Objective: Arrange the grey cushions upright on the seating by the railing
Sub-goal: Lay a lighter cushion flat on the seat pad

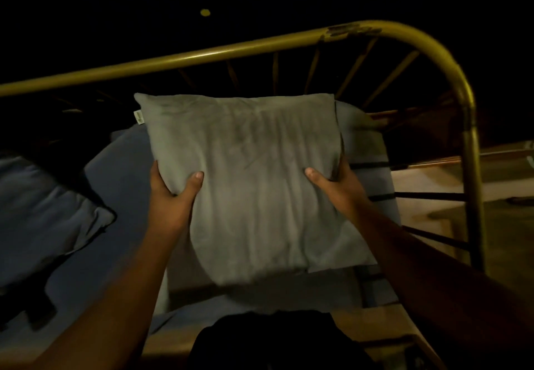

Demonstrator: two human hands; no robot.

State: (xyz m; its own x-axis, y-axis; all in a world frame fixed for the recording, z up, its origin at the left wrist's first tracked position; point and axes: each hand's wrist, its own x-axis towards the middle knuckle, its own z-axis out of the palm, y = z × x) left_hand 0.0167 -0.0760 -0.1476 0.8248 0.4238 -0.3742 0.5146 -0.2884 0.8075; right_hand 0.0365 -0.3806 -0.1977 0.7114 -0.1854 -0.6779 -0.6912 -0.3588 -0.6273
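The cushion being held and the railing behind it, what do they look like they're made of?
The grey cushion looks like soft, matte, suede-like fabric over loose filling: it wrinkles and dents under each thumb. A small tag sits at its seam. The railing looks like metal tube painted yellowish with a slight sheen, and dark chipped patches near the bend suggest worn paint or rust.

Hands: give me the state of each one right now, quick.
Left hand: closed on the grey cushion, gripping its left edge.
Right hand: closed on the same cushion, gripping its right edge.
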